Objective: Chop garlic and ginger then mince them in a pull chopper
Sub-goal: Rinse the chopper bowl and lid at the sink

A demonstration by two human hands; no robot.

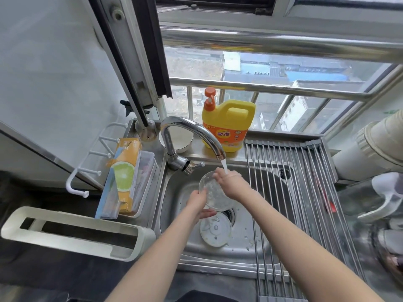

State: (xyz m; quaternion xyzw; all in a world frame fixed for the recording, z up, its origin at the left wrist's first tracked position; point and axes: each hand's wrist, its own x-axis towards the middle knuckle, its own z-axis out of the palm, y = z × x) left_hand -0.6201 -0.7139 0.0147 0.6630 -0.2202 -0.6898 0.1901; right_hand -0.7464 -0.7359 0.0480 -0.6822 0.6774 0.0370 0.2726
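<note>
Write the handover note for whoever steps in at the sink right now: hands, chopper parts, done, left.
Left hand: grips the clear chopper bowl by its near rim, tilted over the sink.
Right hand: reaches into the bowl under the stream from the running tap, which lands on the hand.
White chopper lid: lies on the sink floor beside the drain, underside up.
Done: bowl looks emptied and is being rinsed. No garlic or ginger in view.
Left: finish rinsing the bowl, wash the lid, shut off the tap. The drying rack is to the right.
</note>
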